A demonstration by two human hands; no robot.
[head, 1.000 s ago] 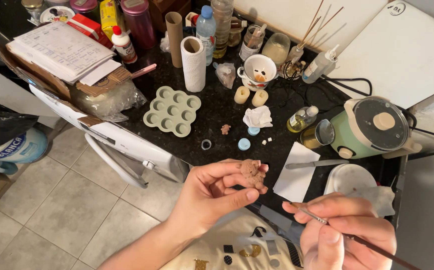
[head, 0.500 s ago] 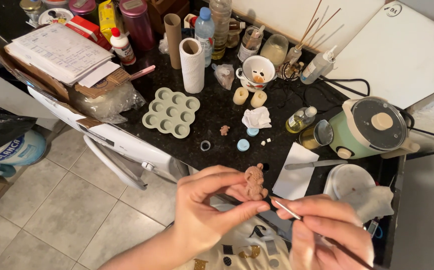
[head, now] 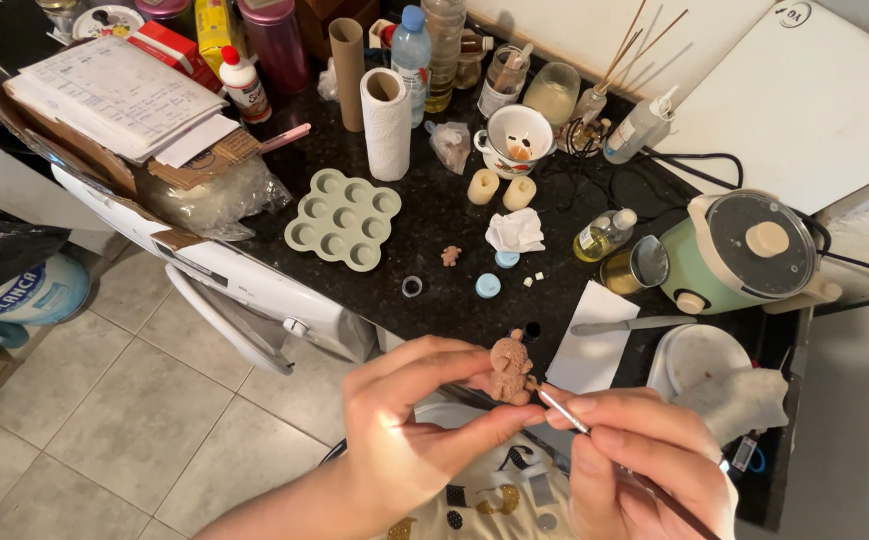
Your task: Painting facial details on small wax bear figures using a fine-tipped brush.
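Note:
My left hand pinches a small tan bear-shaped figure between thumb and fingers, held upright above the counter's front edge. My right hand grips a thin brush like a pen, and its tip touches the figure's lower right side. A second, smaller tan figure lies on the black counter further back.
A pale green mould tray, a paper towel roll, two small candles, a white cup, bottles and a green pot crowd the counter. A white sheet and a knife lie near my hands. Tiled floor at left.
Both hands have come closer together and a little higher in view. The brush tip has moved up to touch the figure, which my left hand has turned upright.

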